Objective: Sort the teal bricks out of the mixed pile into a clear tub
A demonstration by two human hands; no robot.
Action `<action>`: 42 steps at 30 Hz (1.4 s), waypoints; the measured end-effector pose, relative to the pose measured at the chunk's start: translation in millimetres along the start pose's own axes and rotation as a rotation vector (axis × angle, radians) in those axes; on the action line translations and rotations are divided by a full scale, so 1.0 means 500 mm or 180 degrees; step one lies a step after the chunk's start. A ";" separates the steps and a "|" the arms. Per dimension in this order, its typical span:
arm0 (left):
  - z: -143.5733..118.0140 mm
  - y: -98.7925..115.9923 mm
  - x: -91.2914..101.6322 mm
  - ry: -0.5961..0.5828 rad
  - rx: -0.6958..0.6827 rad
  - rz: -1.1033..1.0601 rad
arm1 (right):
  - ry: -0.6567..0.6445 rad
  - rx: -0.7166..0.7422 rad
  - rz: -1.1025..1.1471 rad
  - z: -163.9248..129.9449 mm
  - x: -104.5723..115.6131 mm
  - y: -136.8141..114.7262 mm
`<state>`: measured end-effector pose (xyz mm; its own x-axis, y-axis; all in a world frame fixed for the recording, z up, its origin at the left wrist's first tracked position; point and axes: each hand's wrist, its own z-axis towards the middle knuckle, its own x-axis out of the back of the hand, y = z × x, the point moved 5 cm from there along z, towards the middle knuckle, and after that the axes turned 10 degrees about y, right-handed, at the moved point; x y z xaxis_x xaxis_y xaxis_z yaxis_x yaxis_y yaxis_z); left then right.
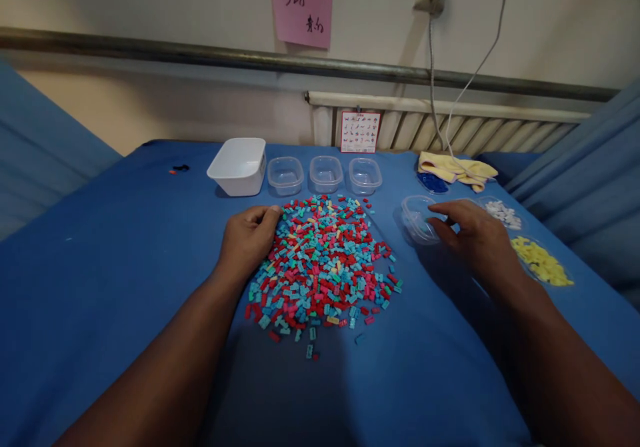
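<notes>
A wide pile of small toy building bricks [325, 260] in red, teal, pink, green and pale yellow covers the middle of the blue cloth. My left hand [250, 237] rests at the pile's left edge, fingers curled and thumb against the index finger; whatever is between them is hidden. My right hand [473, 234] is at the right side of a clear plastic tub [417, 224], partly covering it. Its thumb and index fingertips are apart over the tub, and a tiny teal piece shows beside the thumb tip.
Behind the pile stand a white bin [240, 160] and clear tubs [285, 177], [326, 174], [365, 176]. At right are blue pieces [433, 182], white pieces [503, 214], yellow pieces [543, 262] and a yellow cloth [453, 166]. A small black object [181, 168] lies far left.
</notes>
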<state>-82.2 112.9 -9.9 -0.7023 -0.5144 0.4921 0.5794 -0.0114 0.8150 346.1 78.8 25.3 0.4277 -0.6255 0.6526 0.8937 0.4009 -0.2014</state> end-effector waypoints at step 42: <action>0.002 -0.011 -0.007 -0.0032 -0.0072 0.0064 | -0.1985 0.0069 0.1410 -0.074 -0.062 -0.211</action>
<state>-83.5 115.7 -15.7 -0.6944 -0.5061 0.5115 0.6026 -0.0205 0.7978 243.6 31.1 -0.6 0.5839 0.0878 0.8071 0.6510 0.5434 -0.5300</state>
